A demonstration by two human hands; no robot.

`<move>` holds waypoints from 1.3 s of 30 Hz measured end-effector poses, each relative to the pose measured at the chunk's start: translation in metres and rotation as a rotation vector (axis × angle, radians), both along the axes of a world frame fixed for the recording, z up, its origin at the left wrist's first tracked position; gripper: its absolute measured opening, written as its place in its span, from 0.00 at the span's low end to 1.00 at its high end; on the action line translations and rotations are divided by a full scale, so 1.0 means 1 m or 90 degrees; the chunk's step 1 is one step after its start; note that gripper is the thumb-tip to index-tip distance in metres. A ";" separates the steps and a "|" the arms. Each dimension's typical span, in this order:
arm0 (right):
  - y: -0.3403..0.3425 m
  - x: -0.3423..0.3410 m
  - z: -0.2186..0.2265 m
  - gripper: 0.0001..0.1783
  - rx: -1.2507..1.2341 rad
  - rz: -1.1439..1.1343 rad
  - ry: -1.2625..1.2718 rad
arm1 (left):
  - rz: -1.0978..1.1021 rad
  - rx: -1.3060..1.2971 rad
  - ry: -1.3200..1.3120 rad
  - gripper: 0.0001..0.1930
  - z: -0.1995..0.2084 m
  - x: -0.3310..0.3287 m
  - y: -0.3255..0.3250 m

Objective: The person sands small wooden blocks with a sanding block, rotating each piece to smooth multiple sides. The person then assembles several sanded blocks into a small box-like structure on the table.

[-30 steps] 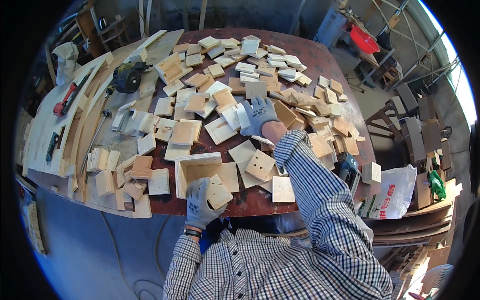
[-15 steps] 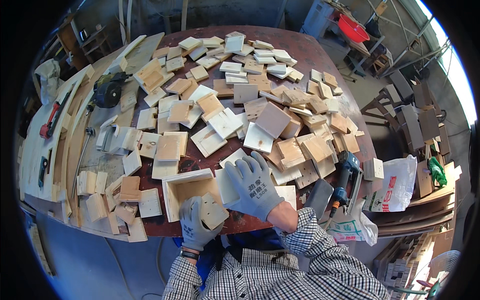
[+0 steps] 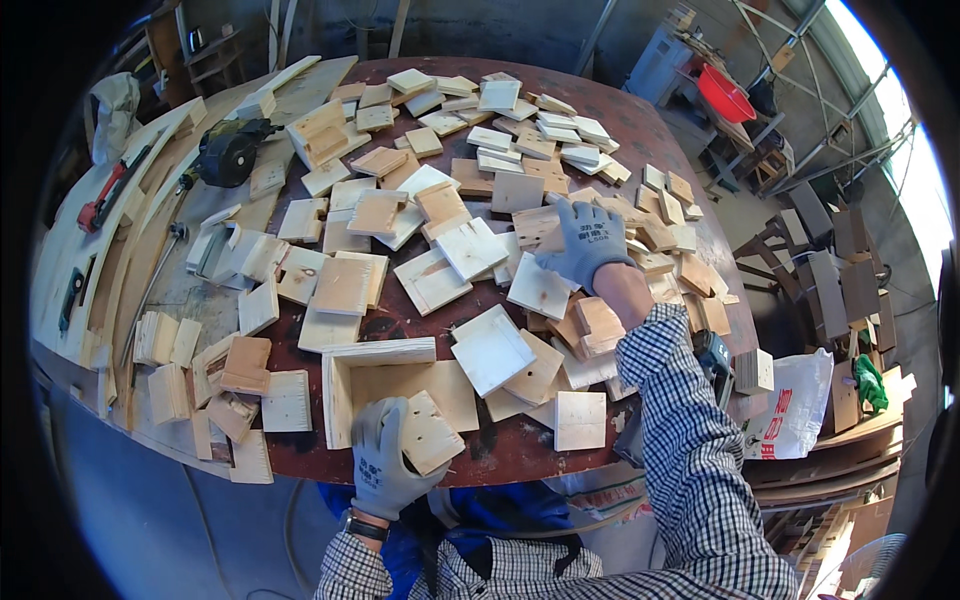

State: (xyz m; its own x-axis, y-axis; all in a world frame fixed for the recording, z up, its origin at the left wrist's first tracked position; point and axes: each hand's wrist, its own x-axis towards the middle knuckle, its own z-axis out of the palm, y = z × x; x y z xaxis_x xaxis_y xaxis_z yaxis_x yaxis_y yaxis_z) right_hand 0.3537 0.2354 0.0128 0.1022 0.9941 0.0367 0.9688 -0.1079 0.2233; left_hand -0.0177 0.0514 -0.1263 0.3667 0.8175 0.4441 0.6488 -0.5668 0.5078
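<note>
Both my hands wear grey work gloves. Near the table's front edge, my left hand (image 3: 383,462) grips a small square wooden board (image 3: 432,434) with dark holes in it. The board is tilted against an open-sided wooden box (image 3: 338,395). My right hand (image 3: 592,242) stretches out over a heap of square boards, its fingers spread and its palm down. It covers part of the heap, so what lies under the palm is hidden. A pale board (image 3: 541,287) lies just beside its thumb. Another pale board (image 3: 493,350) rests to the right of the box.
Square boards (image 3: 505,95) pile across the dark red table (image 3: 390,310). A power tool (image 3: 228,152) and a red-handled tool (image 3: 100,205) lie on planks at the left. Partly behind my right sleeve is a nail gun (image 3: 712,355), with a white bag (image 3: 795,405) beyond.
My right hand has left the pale board beside the box and moved forward and right over the heap. That board now lies farther right. My left hand still grips the holed board.
</note>
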 end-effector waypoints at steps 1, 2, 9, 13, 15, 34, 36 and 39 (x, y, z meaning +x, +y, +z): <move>0.008 -0.004 0.002 0.50 -0.022 0.019 -0.028 | 0.000 -0.004 -0.001 0.56 0.000 -0.002 0.000; 0.018 -0.011 0.001 0.48 0.045 0.092 -0.001 | 0.000 -0.007 -0.002 0.56 0.000 -0.004 -0.001; 0.119 -0.118 -0.022 0.43 -0.078 0.055 0.200 | -0.003 -0.019 -0.007 0.57 0.001 -0.008 -0.003; 0.143 -0.137 -0.035 0.54 -0.044 0.019 0.197 | -0.006 -0.031 -0.049 0.58 -0.001 -0.006 -0.003; 0.150 -0.134 -0.044 0.52 -0.036 0.048 0.155 | 0.010 -0.021 -0.055 0.60 0.002 -0.005 -0.002; -0.276 -0.192 -0.113 0.48 0.454 0.220 0.678 | 0.031 0.011 -0.041 0.54 -0.007 -0.002 0.003; -0.279 -0.200 -0.111 0.46 0.433 0.201 0.631 | 0.029 0.008 -0.047 0.54 -0.009 -0.001 0.004; -0.279 -0.199 -0.114 0.44 0.422 0.176 0.610 | 0.007 0.001 -0.054 0.53 -0.008 0.003 0.006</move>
